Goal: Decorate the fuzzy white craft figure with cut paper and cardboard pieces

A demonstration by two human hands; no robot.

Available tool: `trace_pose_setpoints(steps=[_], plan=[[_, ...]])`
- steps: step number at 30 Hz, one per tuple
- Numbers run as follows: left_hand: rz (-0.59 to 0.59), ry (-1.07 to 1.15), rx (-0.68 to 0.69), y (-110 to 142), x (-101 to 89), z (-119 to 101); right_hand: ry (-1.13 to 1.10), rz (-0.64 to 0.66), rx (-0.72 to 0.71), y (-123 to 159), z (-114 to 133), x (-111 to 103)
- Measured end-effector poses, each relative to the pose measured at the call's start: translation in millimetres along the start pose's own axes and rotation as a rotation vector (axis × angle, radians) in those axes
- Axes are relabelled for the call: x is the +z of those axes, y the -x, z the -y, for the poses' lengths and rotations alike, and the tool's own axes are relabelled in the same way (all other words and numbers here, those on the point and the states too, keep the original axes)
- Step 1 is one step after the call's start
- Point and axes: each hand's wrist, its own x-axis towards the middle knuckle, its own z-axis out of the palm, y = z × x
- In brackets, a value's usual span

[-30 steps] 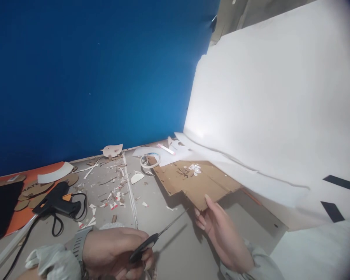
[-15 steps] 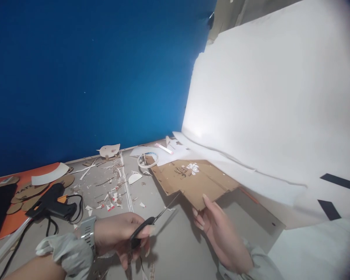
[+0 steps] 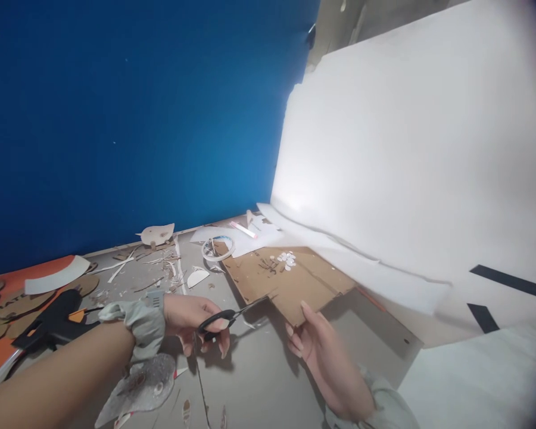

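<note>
Black-handled scissors (image 3: 218,320) are gripped in my left hand (image 3: 196,322), their blades reaching right to the near-left edge of a brown cardboard sheet (image 3: 312,280). My right hand (image 3: 324,357) pinches the sheet's near corner between thumb and fingers. On the cardboard lie small white paper ovals (image 3: 287,260) and several thin dark scraps (image 3: 270,265). The blade tips meet the cardboard at a notch in its edge. Below my left forearm rests a grey fish- or bird-like cutout (image 3: 143,384), partly hidden by the arm.
A black glue gun (image 3: 53,322) lies at left beside brown cardboard ovals (image 3: 31,304) on an orange sheet (image 3: 49,267). Behind the cardboard sit a tape roll (image 3: 218,249) and a pink-white marker (image 3: 243,230). A bird-shaped cutout (image 3: 158,234) stands near the blue wall (image 3: 138,119). White board (image 3: 406,149) rises at right.
The scissors have moved up and right, so the blades now overlap the cardboard's edge. My left forearm has swung over the table, and the grey cutout has come into view. The view has shifted slightly.
</note>
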Motion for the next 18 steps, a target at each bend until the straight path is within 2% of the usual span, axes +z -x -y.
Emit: trace_pose_setpoints(steps=[12,18], plan=[[-0.006,-0.068,0.024,-23.9,-6.6,-3.5,-0.042,-0.030,0.013,-0.9,-1.5,0.8],[-0.041,-0.058,0.020,-29.8,0.0,-4.2,-0.033,-0.015,-0.002,-1.8,-1.1,1.4]])
